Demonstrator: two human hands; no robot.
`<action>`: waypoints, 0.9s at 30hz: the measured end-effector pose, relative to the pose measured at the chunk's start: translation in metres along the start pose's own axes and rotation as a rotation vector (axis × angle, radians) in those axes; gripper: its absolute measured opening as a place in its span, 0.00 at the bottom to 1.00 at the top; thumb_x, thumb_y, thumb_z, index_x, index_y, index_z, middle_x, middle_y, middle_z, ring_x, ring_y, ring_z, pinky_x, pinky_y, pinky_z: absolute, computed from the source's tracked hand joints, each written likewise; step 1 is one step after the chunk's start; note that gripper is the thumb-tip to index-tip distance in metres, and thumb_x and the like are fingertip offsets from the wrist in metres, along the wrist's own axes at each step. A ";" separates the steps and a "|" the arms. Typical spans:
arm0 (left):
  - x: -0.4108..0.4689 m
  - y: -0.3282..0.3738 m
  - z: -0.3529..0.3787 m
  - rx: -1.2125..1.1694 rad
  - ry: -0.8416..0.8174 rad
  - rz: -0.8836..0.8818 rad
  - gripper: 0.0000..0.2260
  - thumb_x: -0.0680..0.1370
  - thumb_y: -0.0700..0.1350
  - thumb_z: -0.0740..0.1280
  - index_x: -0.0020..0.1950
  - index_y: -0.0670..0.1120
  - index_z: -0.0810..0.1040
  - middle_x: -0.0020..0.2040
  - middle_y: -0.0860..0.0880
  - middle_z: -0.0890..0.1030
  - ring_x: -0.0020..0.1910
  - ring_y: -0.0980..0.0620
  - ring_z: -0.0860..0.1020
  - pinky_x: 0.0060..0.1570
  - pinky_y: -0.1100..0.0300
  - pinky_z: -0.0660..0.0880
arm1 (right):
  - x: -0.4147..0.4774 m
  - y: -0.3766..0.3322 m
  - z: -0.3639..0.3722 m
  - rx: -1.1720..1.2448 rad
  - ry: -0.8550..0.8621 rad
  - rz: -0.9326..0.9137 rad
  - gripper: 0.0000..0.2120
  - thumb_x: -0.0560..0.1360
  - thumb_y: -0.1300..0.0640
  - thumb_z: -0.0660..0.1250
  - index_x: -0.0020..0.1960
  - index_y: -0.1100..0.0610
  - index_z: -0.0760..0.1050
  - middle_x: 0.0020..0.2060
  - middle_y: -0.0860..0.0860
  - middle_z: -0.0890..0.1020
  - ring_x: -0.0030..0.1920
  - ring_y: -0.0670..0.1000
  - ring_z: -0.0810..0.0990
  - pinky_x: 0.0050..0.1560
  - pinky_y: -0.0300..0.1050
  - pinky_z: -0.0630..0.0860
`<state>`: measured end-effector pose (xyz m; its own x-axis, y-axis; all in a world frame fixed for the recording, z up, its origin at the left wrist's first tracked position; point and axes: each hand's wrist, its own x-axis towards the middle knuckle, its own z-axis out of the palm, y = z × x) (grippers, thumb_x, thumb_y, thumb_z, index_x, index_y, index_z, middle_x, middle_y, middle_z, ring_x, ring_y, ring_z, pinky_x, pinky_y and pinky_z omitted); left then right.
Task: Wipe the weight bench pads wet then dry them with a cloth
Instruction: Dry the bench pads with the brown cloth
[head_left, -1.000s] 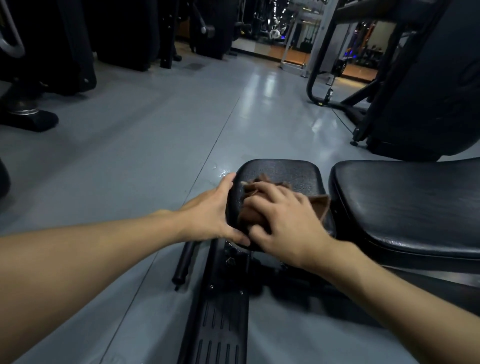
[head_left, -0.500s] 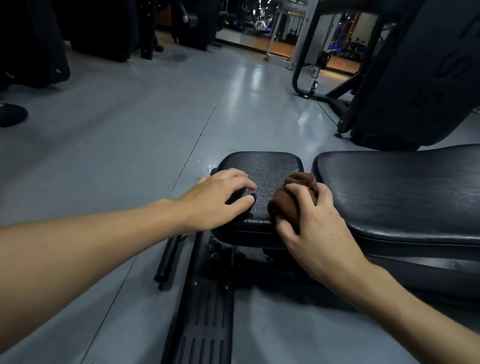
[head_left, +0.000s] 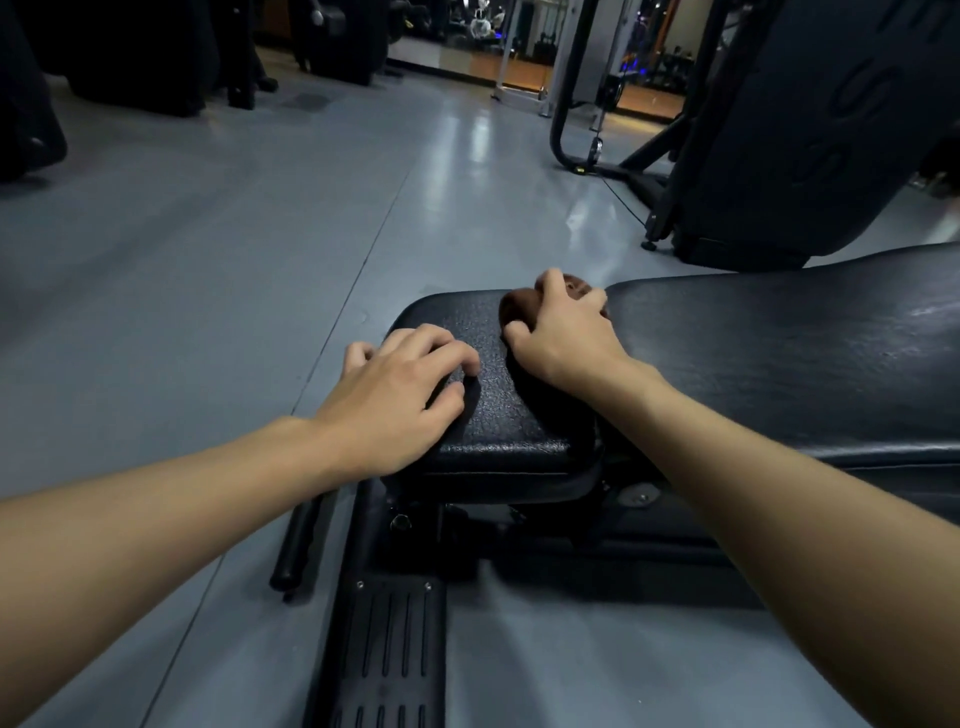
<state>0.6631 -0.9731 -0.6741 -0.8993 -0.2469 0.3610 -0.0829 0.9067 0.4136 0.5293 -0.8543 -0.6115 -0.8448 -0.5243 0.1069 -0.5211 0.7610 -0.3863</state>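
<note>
Grey gym floor (head_left: 260, 260), glossy under ceiling lights, with dark weight machines (head_left: 831, 130) behind. Across the foreground, a black weight bench: long back pad (head_left: 779, 353) at right, small textured seat pad (head_left: 498, 410) just beside it, ribbed frame rail (head_left: 389, 649) beneath. On the seat pad's near left edge, left hand (head_left: 395, 395), fingers loosely bent, resting and holding nothing. At the gap between the two pads, right hand (head_left: 566, 338) clenched round a bunched brown cloth (head_left: 519, 309), pressing it onto the seat pad's far right corner. Looks soft, light and limp, so best kept wadded in a full fist with pressure from the palm. Cannot tell damp from dry. Firm, grained vinyl on both pads; streaky sheen on the long one, possibly moisture.
</note>
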 end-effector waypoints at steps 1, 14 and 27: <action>0.000 0.000 0.000 0.002 0.000 0.001 0.11 0.76 0.55 0.53 0.56 0.62 0.71 0.57 0.62 0.70 0.62 0.58 0.68 0.60 0.47 0.62 | -0.007 0.002 -0.001 -0.016 -0.005 -0.012 0.20 0.77 0.49 0.62 0.66 0.54 0.62 0.64 0.66 0.64 0.43 0.64 0.71 0.51 0.50 0.67; 0.000 -0.001 -0.002 -0.005 0.002 -0.003 0.08 0.79 0.52 0.58 0.57 0.61 0.72 0.52 0.57 0.70 0.57 0.53 0.68 0.60 0.46 0.62 | -0.054 0.001 -0.005 -0.025 -0.023 0.022 0.21 0.76 0.47 0.64 0.66 0.50 0.63 0.62 0.59 0.64 0.44 0.60 0.68 0.52 0.47 0.65; 0.011 -0.005 -0.013 -0.065 -0.034 0.003 0.12 0.74 0.53 0.57 0.53 0.58 0.76 0.46 0.57 0.71 0.52 0.54 0.69 0.58 0.48 0.66 | -0.027 0.000 -0.005 -0.117 -0.041 -0.010 0.20 0.77 0.48 0.61 0.66 0.51 0.62 0.60 0.63 0.66 0.42 0.61 0.68 0.49 0.49 0.66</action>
<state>0.6591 -0.9851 -0.6613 -0.9138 -0.2314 0.3339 -0.0532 0.8831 0.4662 0.5515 -0.8380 -0.6095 -0.8350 -0.5456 0.0713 -0.5422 0.7937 -0.2759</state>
